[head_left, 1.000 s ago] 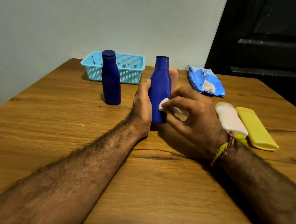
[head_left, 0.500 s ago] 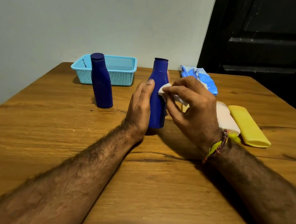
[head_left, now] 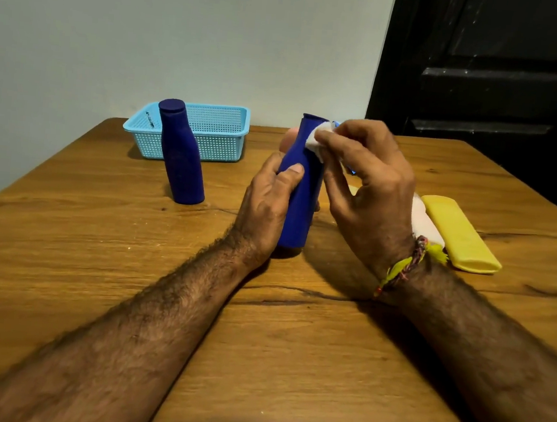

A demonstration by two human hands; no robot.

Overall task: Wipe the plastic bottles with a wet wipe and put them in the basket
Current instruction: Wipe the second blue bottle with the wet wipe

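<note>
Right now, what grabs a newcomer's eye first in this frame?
Mid-table, the left hand grips an upright blue bottle while the right hand presses a white wipe against its neck. A second blue bottle stands left of it, in front of the light blue basket. A yellow bottle lies at right.

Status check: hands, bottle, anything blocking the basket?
Left hand grips blue bottle upright on table. Right hand pinches wet wipe against its neck. Second blue bottle stands before basket.
</note>
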